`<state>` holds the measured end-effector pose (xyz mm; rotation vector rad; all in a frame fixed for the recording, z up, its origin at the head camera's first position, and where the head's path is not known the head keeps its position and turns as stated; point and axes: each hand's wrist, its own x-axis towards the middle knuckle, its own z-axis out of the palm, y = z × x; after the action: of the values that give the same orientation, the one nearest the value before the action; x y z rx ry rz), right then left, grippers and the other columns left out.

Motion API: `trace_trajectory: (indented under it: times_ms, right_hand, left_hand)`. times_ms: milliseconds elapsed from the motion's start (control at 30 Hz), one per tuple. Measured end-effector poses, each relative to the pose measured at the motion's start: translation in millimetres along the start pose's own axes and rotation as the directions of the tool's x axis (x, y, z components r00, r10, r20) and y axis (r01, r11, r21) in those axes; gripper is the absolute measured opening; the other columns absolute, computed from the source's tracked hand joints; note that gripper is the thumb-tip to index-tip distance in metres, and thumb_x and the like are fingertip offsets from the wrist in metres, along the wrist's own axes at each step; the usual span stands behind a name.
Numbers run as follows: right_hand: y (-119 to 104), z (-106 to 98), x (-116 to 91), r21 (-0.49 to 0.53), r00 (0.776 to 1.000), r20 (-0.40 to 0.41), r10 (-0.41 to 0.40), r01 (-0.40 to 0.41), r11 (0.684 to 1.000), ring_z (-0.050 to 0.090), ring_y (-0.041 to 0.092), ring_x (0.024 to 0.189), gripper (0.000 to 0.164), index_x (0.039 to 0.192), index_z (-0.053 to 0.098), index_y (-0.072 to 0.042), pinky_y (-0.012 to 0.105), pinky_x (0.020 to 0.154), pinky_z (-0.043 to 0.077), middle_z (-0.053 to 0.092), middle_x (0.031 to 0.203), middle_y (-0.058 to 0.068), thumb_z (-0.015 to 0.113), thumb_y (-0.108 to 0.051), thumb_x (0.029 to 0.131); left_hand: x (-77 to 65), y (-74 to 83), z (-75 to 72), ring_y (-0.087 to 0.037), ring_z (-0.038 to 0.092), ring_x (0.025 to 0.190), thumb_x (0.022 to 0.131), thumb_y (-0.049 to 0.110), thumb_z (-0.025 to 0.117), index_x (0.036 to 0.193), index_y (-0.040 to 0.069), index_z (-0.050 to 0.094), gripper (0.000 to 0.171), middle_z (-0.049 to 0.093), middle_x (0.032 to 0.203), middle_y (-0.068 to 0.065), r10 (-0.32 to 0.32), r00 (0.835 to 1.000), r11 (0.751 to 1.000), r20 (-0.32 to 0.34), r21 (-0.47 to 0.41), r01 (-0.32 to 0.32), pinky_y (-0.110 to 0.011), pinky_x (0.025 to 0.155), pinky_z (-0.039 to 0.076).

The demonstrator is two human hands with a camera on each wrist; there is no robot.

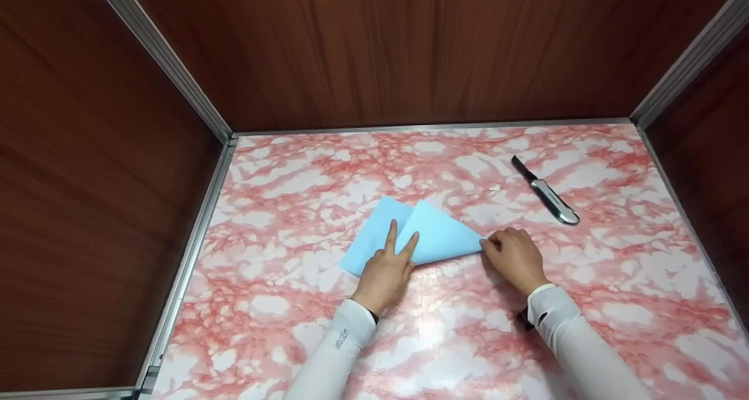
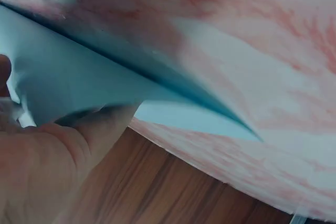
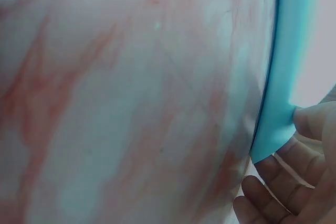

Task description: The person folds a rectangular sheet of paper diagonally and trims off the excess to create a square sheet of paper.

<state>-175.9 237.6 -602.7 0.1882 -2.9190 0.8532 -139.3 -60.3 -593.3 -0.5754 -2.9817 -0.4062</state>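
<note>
A folded sheet of light blue paper (image 1: 442, 236) lies on the table, one slanted flap over a wider part at the left. My left hand (image 1: 383, 277) rests on it, index and middle fingers straight and spread in a V across the flap's edge. In the left wrist view, the thumb of the left hand (image 2: 58, 156) lies along the paper (image 2: 79, 72), its tip partly hidden there. At the paper's pointed right end, my right hand (image 1: 515, 257) pinches the corner between thumb and fingers. The right wrist view shows that thumb on the blue paper (image 3: 281, 114), which curves upward.
A utility knife (image 1: 553, 201) with its dark blade out lies at the back right, beyond the right hand. The red-and-white marbled table (image 1: 281, 213) is bounded by brown wood-grain panels (image 1: 374, 55) with metal edging at the back, left and right.
</note>
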Motion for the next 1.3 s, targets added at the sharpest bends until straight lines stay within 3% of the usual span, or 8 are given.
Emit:
trace_trajectory:
  times_ms: [267, 500, 567, 733, 833, 967, 1067, 1300]
  right_hand:
    - [-2.3, 6.4, 0.0, 0.021, 0.998, -0.032, -0.056, 0.057, 0.998, 0.061, 0.036, 0.096, 0.024, 0.112, 0.075, -0.002, 0.053, 0.085, 0.048, 0.07, 0.099, 0.015, 0.069, -0.02, 0.098]
    - [-5.6, 9.6, -2.6, 0.03, 0.994, -0.012, -0.111, 0.111, 0.993, 0.061, 0.035, 0.101, 0.029, 0.126, 0.074, -0.009, 0.054, 0.085, 0.05, 0.069, 0.107, 0.012, 0.068, -0.022, 0.1]
    - [-7.4, 9.5, -3.0, 0.019, 0.993, -0.001, -0.116, 0.116, 0.993, 0.061, 0.035, 0.1, 0.031, 0.127, 0.074, -0.009, 0.053, 0.085, 0.05, 0.069, 0.107, 0.012, 0.067, -0.024, 0.101]
    - [-11.2, 9.8, -2.2, -0.023, 0.993, 0.012, -0.117, 0.117, 0.993, 0.061, 0.035, 0.099, 0.032, 0.126, 0.074, -0.007, 0.054, 0.083, 0.051, 0.068, 0.107, 0.013, 0.066, -0.026, 0.102]
    - [-12.8, 10.6, -1.7, -0.038, 0.994, 0.006, -0.108, 0.108, 0.993, 0.061, 0.035, 0.098, 0.032, 0.125, 0.074, -0.007, 0.054, 0.083, 0.051, 0.068, 0.107, 0.013, 0.067, -0.026, 0.101]
    - [-14.3, 12.0, -1.6, -0.047, 0.995, -0.007, -0.097, 0.096, 0.994, 0.061, 0.035, 0.096, 0.031, 0.123, 0.075, -0.006, 0.054, 0.08, 0.052, 0.067, 0.105, 0.013, 0.068, -0.026, 0.1]
    - [-14.7, 13.0, -1.8, -0.05, 0.995, -0.009, -0.095, 0.094, 0.994, 0.06, 0.036, 0.095, 0.032, 0.123, 0.075, -0.005, 0.054, 0.08, 0.052, 0.067, 0.104, 0.014, 0.068, -0.026, 0.1]
    - [-12.3, 10.9, -5.8, -0.028, 0.997, -0.002, -0.076, 0.076, 0.997, 0.06, 0.037, 0.1, 0.033, 0.125, 0.074, -0.005, 0.056, 0.083, 0.051, 0.067, 0.107, 0.015, 0.068, -0.025, 0.1]
  left_hand:
    - [3.2, 11.6, 2.4, -0.034, 0.058, 0.11, 0.107, 0.044, 0.053, 0.159, 0.025, 0.041, 0.057, 0.031, 0.165, -0.011, -0.046, 0.991, 0.987, 0.123, 0.157, 0.027, -0.049, 0.076, 0.055]
    - [7.3, 16.1, 5.3, -0.035, 0.055, 0.123, 0.107, 0.046, 0.049, 0.156, 0.024, 0.048, 0.053, 0.052, 0.151, -0.01, -0.072, 0.989, 0.976, 0.126, 0.212, 0.044, -0.052, 0.082, 0.054]
    - [8.3, 15.7, 6.2, -0.034, 0.053, 0.127, 0.108, 0.044, 0.049, 0.155, 0.022, 0.048, 0.052, 0.054, 0.148, -0.012, -0.057, 0.991, 0.978, 0.119, 0.207, 0.032, -0.053, 0.091, 0.052]
    - [9.6, 13.3, 8.3, -0.04, 0.047, 0.137, 0.109, 0.03, 0.052, 0.16, 0.025, 0.039, 0.053, 0.049, 0.151, -0.019, -0.002, 0.991, 0.99, 0.136, 0.14, -0.017, -0.059, 0.106, 0.043]
    - [10.4, 12.8, 8.9, -0.044, 0.043, 0.14, 0.11, 0.029, 0.05, 0.163, 0.03, 0.032, 0.056, 0.036, 0.161, -0.017, 0.027, 0.986, 0.991, 0.165, 0.122, -0.047, -0.064, 0.101, 0.045]
    - [11.4, 13.7, 9.1, -0.043, 0.032, 0.147, 0.109, 0.039, 0.048, 0.162, 0.033, 0.034, 0.055, 0.028, 0.167, -0.01, 0.043, 0.984, 0.988, 0.17, 0.139, -0.067, -0.067, 0.098, 0.046]
    - [11.5, 15.3, 9.8, -0.04, 0.028, 0.15, 0.109, 0.043, 0.048, 0.161, 0.031, 0.036, 0.055, 0.031, 0.166, -0.009, 0.034, 0.982, 0.984, 0.184, 0.166, -0.065, -0.067, 0.099, 0.045]
    - [13.3, 19.7, 13.5, -0.038, 0.034, 0.148, 0.11, 0.046, 0.043, 0.162, 0.032, 0.032, 0.056, 0.034, 0.165, -0.007, -0.014, 0.971, 0.976, 0.24, 0.215, -0.039, -0.068, 0.102, 0.041]
